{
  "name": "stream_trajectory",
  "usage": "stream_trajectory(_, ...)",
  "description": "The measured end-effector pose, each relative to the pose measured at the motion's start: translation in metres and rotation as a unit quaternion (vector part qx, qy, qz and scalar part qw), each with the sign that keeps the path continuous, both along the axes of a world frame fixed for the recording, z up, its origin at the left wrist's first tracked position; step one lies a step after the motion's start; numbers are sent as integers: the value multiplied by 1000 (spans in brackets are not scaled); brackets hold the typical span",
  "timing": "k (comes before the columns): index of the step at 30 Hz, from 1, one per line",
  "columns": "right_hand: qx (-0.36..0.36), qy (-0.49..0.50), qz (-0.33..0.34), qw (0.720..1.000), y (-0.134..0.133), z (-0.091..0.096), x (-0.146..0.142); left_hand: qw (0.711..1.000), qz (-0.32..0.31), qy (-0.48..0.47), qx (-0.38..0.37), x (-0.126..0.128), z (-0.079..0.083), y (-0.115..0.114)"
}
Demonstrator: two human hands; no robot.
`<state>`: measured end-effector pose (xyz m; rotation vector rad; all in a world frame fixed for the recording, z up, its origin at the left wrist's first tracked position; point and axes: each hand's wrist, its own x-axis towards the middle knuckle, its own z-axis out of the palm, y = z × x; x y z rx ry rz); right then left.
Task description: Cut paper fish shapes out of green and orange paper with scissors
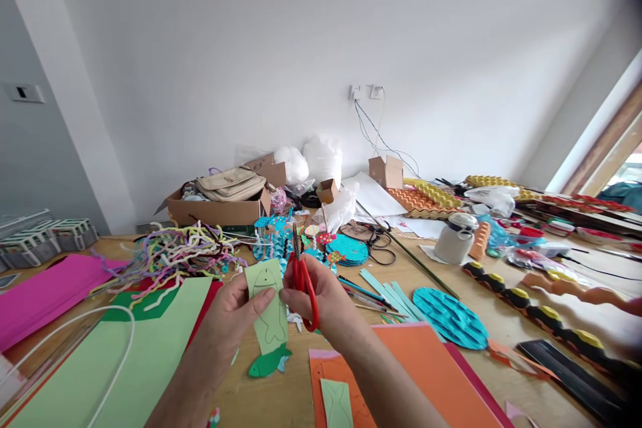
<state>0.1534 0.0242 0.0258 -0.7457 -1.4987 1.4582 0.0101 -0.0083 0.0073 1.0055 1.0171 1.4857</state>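
My left hand (239, 307) pinches a strip of light green paper (269, 328) with a fish outline drawn on it. Beside it, my right hand (321, 291) grips red-handled scissors (311, 301), their blades pointing up and away from me. The right fingertips are close to the strip's right edge; whether they touch it I cannot tell. Below the strip lies a dark green cut-out fish (268, 362). A second light green piece with drawn lines (336, 403) rests on orange paper (416, 354) near my right forearm.
Light green sheets (135, 354) and magenta paper (55, 291) cover the left side, with tangled pipe cleaners (175, 251) behind. A cardboard box (215, 212) stands at the back. To the right are a white mug (455, 239), a blue corrugated oval (449, 317) and a phone (566, 374).
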Motion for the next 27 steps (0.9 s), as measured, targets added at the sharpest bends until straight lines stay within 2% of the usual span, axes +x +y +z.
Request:
stream_trajectory(4, 11, 15, -54, 998, -1, -5, -3, 998, -56, 25, -4, -1, -3, 0)
stream_trajectory(7, 15, -3, -53, 998, -5, -5, 0, 998, -52, 31, -25, 0, -4, 1)
stream_trajectory(12, 15, -96, 9, 995, -15, -5, 20, 999, -15, -2, -37, -6, -1, -1)
stream_trajectory(17, 2, -214, 58, 975, -20, -11, 44, 998, -39, -6, -40, -16, 1, 1)
stream_trajectory(21, 54, -301, 80, 949, -19, -10, 57, 999, -33, 6, -39, -16, 2, 1)
stream_trajectory(27, 163, -373, 91, 909, -16, 0, 58, 997, -34, 35, -52, -12, 6, -4)
